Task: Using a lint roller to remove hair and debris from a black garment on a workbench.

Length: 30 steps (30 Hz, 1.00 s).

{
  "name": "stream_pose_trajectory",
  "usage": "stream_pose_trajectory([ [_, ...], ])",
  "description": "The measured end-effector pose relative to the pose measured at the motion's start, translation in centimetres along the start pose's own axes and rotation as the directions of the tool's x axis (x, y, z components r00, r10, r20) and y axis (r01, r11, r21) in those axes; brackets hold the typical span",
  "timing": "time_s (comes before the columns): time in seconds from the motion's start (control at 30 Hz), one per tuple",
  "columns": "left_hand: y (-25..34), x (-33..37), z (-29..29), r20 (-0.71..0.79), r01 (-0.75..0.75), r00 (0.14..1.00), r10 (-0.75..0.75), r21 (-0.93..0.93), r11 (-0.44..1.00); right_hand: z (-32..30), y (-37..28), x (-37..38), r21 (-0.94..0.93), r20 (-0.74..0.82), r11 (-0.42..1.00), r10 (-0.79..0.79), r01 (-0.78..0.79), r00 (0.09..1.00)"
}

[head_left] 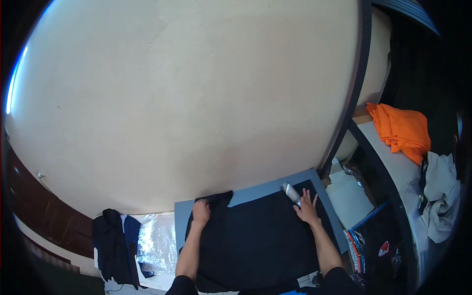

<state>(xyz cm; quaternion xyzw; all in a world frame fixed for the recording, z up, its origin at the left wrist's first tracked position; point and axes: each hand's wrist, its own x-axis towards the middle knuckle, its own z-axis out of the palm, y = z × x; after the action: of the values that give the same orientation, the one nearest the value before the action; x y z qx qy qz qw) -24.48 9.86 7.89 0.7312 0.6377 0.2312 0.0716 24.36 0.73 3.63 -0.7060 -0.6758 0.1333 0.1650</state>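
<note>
A black garment (255, 241) is spread out over a grey-blue tabletop (255, 196). At its upper left, my left hand (200, 211) is closed on the cloth, close to a short flap like a sleeve (221, 198) that reaches toward the wall. My right hand (308, 209) lies on the upper right of the garment with its fingers spread. Just beside those fingers is a small grey-brown cylinder (291, 191) with a pale end, lying on its side; its kind is unclear. The garment's lower edge hangs toward me.
A plain beige wall (221, 98) rises behind the table. To the left are dark folded clothes (115, 246) and clear plastic wrapping (157, 241). On the right, a dark-framed shelf holds orange cloth (400, 130) and grey cloth (437, 191); a white box (349, 196) sits below.
</note>
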Motion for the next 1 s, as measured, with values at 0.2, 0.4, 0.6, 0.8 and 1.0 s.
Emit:
stream_pose_trajectory([
  [0.2, -3.8, -2.6, -5.1, -0.187, -0.017, 0.981, -0.046, -0.323, 0.946, 1.3, 0.0, 0.7, 0.027, -0.072, 0.999, -0.034, 0.036, 0.997],
  [0.4, -2.5, -6.7, -7.2, -0.032, -0.003, 0.999, 0.002, -0.026, 1.0, -0.4, -0.8, 2.0, 0.009, -0.044, 1.0, -0.022, 0.022, 0.999],
  [0.6, 8.6, -9.5, -1.5, 0.072, -0.147, 0.987, 0.147, -0.001, 0.989, -1.5, -0.4, 1.1, 0.018, 0.014, 1.0, -0.022, 0.022, 1.0],
  [0.8, 8.8, -9.2, 2.9, 0.204, 0.061, 0.973, -0.109, 0.227, 0.972, 1.1, 0.4, 0.2, 0.061, 0.043, 0.998, -0.008, 0.006, 0.999],
  [1.0, 8.8, -6.9, 1.6, 0.097, -0.001, 0.995, -0.026, 0.268, 0.964, 0.6, -0.1, 2.0, -0.232, -0.132, 0.972, -0.013, -0.019, 0.991],
])
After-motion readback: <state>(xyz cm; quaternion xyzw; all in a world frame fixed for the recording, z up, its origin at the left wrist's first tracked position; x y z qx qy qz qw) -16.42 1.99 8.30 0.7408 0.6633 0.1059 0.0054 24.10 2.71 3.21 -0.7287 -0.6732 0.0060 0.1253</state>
